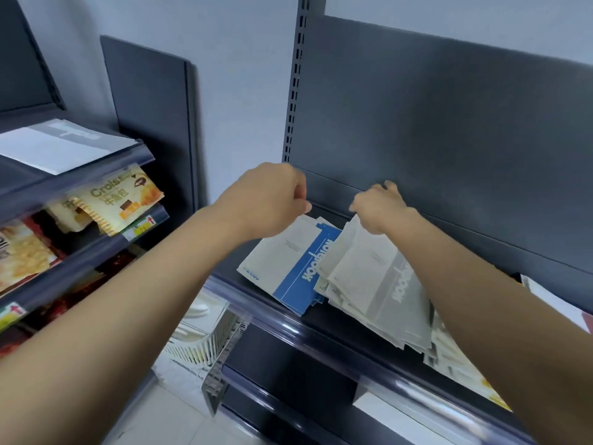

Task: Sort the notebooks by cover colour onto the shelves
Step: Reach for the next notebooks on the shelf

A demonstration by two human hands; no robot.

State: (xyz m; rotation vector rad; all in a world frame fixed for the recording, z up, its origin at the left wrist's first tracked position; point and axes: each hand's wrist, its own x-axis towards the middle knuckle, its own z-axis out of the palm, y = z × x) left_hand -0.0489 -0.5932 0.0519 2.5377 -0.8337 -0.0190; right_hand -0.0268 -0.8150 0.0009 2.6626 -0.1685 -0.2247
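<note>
Where the view is starting: two bare forearms are reaching up from the bottom edge toward the shelf.
Basket: a white slatted plastic basket (pixel 205 345) is sitting below the shelf's left end, holding something white, too blurred to name.
Shelf: a dark grey metal shelf (pixel 288 329) with a glossy front rail is carrying the notebooks.
Notebooks: a fanned pile of pale grey paper-covered notebooks (pixel 369 277) is lying partly over a blue notebook with white lettering (pixel 305 274); just left of that, a single pale grey notebook (pixel 282 248) is lying flat.
Right hand: the right hand (pixel 378 207) is pinching the fanned pile's far edges.
Left hand: the left hand (pixel 269 200) is hanging, fingers curled, over the single notebook's far corner; whether it is gripping anything cannot be told.
Side shelves: a yellow croissant packet (pixel 128 200) and other snack bags are leaning on sloped shelves at left.
Room: a dark grey back panel (pixel 449 123) and a slotted upright (pixel 296 75) are standing against a pale wall (pixel 224 59).
</note>
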